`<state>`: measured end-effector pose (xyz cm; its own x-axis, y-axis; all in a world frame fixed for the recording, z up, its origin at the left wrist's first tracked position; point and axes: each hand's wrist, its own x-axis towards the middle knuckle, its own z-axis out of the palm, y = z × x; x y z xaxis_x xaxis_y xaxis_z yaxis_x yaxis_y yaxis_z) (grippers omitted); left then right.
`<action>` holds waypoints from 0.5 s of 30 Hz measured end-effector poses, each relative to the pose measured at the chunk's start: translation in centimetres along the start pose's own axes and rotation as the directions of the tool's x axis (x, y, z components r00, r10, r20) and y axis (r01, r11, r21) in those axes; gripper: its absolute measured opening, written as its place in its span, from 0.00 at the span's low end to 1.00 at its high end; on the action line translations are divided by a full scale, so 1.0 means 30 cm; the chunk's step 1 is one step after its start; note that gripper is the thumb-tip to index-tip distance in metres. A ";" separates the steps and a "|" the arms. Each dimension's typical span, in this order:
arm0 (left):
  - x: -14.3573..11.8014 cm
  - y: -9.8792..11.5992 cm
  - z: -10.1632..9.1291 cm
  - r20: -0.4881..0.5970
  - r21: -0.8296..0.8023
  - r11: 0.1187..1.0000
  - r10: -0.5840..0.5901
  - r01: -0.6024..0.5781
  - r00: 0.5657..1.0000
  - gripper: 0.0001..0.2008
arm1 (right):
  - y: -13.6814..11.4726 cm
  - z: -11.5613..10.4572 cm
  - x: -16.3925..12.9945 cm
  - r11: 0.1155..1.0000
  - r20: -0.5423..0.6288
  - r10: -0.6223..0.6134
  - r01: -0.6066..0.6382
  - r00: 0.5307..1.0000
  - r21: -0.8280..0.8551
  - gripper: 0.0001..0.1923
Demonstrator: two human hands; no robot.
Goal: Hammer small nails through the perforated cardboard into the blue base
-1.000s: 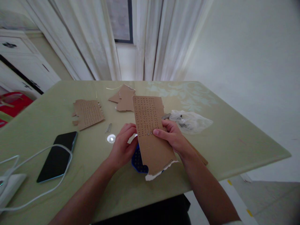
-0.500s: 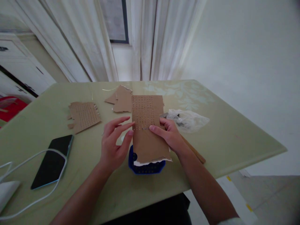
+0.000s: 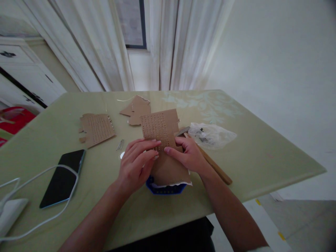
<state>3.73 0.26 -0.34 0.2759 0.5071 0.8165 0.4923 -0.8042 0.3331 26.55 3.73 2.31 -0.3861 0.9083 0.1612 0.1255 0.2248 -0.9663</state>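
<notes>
**Both hands on the perforated card**

From where I stand, the person has a torn strip of brown cardboard point(image 3: 164, 147) propped over a small blue basket point(image 3: 165, 188) near the front edge of the green table point(image 3: 262, 154). The right hand point(image 3: 187, 155) grasps the strip's right edge, thumb across the face just under the rows of holes. The left hand point(image 3: 136, 164) lies against the left side with fingers stretched flat to the lowest row; whether something small sits pinched at its fingertips I cannot tell.

To do this well, I would judge that the right hand should keep the sheet stiff and slightly tilted, so the left fingertips can work 1 hole at a time without the card buckling. Pressing gently matters, since the bottom edge is already ragged.

The strip looks like thin corrugated board, its upper half punched with a neat grid of dots, the lower half plain, the bottom torn white.

Nearby lie a second perforated piece point(image 3: 97, 128), loose cardboard scraps point(image 3: 138, 108), a few nails point(image 3: 120, 144), a hammer point(image 3: 207, 157), a clear plastic bag point(image 3: 211, 134) and a phone point(image 3: 63, 178).
</notes>
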 end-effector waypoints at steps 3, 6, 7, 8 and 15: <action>0.011 -0.005 -0.017 -0.043 -0.046 0.990 -0.136 0.134 0.990 0.07 | 0.014 -0.001 0.001 0.998 -0.018 0.024 -0.023 1.000 0.050 0.17; 0.028 -0.084 -0.082 -0.175 0.176 0.868 -0.437 0.465 0.882 0.05 | 0.030 -0.006 0.002 0.977 -0.085 0.082 -0.063 0.993 0.202 0.17; 0.030 -0.126 -0.111 -0.189 0.245 0.768 -0.561 0.592 0.806 0.07 | 0.033 -0.007 0.002 0.967 -0.107 0.102 -0.073 0.989 0.244 0.16; 0.028 -0.171 -0.140 -0.160 0.323 0.658 -0.670 0.680 0.725 0.09 | 0.036 -0.009 0.002 0.958 -0.123 0.119 -0.081 0.985 0.277 0.16; -0.035 -0.340 -0.222 -0.008 0.757 0.272 -0.905 0.595 0.425 0.16 | 0.039 -0.006 0.002 0.951 -0.133 0.147 -0.103 0.980 0.290 0.18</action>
<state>-7.07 5.87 -1.46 -0.3353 0.9408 0.0492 0.9226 0.3173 0.2194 26.84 4.12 1.21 -0.2385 0.9702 0.0430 -0.1062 0.0179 -0.9942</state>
